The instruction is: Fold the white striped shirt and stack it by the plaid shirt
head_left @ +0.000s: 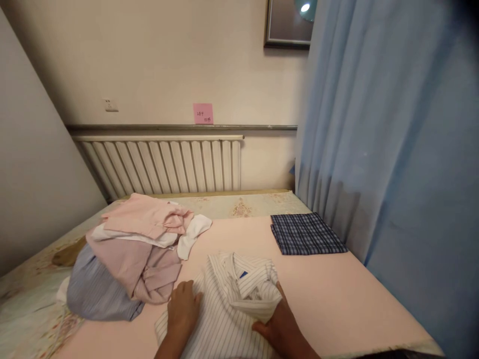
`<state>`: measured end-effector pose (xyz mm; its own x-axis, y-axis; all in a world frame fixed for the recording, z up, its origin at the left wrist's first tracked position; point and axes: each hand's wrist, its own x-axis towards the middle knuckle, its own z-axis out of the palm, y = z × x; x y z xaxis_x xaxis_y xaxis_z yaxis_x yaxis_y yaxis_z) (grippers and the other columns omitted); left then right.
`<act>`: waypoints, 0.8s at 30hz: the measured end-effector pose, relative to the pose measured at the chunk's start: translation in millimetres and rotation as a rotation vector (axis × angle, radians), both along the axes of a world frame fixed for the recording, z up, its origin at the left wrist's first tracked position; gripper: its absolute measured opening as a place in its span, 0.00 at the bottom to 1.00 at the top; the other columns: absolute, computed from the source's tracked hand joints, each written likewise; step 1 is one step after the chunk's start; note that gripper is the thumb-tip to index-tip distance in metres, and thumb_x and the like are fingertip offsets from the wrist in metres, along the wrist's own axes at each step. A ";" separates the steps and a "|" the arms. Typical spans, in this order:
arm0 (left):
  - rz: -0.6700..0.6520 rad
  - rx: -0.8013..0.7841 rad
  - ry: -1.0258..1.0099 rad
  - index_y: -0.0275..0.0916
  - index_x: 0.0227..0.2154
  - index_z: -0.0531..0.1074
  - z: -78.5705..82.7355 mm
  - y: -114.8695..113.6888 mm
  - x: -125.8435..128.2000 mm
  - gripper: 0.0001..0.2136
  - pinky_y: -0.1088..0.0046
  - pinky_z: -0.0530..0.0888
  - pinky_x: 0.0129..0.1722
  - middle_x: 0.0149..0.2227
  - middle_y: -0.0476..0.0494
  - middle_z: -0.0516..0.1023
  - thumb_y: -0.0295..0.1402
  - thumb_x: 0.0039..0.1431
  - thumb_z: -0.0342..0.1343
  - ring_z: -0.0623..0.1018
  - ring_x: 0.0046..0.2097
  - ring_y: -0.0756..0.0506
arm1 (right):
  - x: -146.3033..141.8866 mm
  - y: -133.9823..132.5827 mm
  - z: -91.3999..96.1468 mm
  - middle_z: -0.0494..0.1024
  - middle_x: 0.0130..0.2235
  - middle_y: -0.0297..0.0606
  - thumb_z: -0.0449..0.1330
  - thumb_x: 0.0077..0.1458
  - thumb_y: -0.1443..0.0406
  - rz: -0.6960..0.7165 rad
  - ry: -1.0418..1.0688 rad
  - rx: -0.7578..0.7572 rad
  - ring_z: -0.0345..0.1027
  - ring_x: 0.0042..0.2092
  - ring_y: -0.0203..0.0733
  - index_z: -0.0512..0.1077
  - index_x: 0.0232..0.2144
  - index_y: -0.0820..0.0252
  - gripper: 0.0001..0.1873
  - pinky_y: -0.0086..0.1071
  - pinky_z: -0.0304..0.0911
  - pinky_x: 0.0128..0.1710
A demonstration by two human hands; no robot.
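Note:
A white shirt with thin dark stripes point(217, 319) lies partly folded in front of me, its collar part and a blue label point(243, 274) showing near the top. At its left side, my left hand point(184, 308) has bent fingers closed on the cloth. My right hand point(280, 321) grips the right edge of the shirt, thumb on top and fingers partly hidden behind the fabric. Beyond the right hand, a folded dark blue checked cloth point(307, 234) rests flat on the pink sheet point(329, 299).
Left of the shirt is a loose heap with a light pink garment point(145, 214), a mauve garment point(130, 264), a blue-grey garment point(95, 289) and white pieces point(194, 234). A blue curtain point(374, 124) hangs along the right. The radiator point(164, 164) stands behind the bed.

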<state>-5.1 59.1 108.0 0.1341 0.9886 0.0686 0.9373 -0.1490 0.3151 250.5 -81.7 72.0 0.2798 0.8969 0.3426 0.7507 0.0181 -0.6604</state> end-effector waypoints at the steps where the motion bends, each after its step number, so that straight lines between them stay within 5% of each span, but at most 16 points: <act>1: 0.024 -0.029 0.038 0.34 0.43 0.66 -3.6 6.9 -3.0 0.13 0.60 0.64 0.49 0.47 0.33 0.70 0.33 0.57 0.47 0.69 0.52 0.37 | -2.5 3.3 -4.6 0.64 0.60 0.46 0.67 0.34 0.62 -0.001 -0.015 0.006 0.53 0.62 0.59 0.65 0.57 0.59 0.43 0.50 0.50 0.61; 7: 0.029 -0.218 -0.050 0.36 0.41 0.66 -24.4 28.1 3.2 0.13 0.68 0.67 0.44 0.44 0.37 0.73 0.36 0.55 0.51 0.74 0.47 0.41 | -7.5 33.4 9.3 0.77 0.46 0.48 0.55 0.53 0.61 -0.004 0.172 -0.068 0.70 0.49 0.52 0.74 0.45 0.61 0.19 0.43 0.63 0.51; 13: 0.017 -0.327 -0.179 0.38 0.33 0.66 -39.2 29.4 5.8 0.06 0.75 0.67 0.37 0.35 0.43 0.77 0.27 0.51 0.50 0.77 0.39 0.46 | 8.3 80.7 44.3 0.81 0.37 0.44 0.55 0.55 0.56 0.108 0.393 -0.003 0.73 0.42 0.48 0.78 0.36 0.63 0.18 0.36 0.67 0.43; 17: 0.002 -0.355 -0.239 0.40 0.30 0.65 -37.3 35.0 3.3 0.06 0.77 0.67 0.37 0.34 0.46 0.78 0.25 0.52 0.46 0.77 0.38 0.48 | 29.2 156.4 97.0 0.81 0.31 0.41 0.59 0.51 0.54 0.178 0.335 0.051 0.73 0.37 0.47 0.78 0.33 0.64 0.18 0.37 0.68 0.38; 21: 0.043 -0.292 -0.338 0.42 0.31 0.64 -17.8 58.8 14.0 0.05 0.74 0.68 0.38 0.33 0.47 0.77 0.30 0.57 0.43 0.77 0.37 0.46 | 72.8 263.6 169.3 0.80 0.37 0.40 0.56 0.53 0.56 0.025 0.262 0.110 0.71 0.42 0.45 0.75 0.40 0.65 0.20 0.36 0.66 0.43; 24: 0.064 -0.204 -0.417 0.42 0.35 0.64 -9.9 77.5 25.0 0.07 0.72 0.68 0.39 0.36 0.46 0.78 0.35 0.59 0.43 0.77 0.40 0.44 | 109.0 317.5 190.0 0.78 0.44 0.43 0.52 0.56 0.59 -0.125 0.209 0.082 0.69 0.48 0.43 0.71 0.48 0.67 0.22 0.36 0.62 0.49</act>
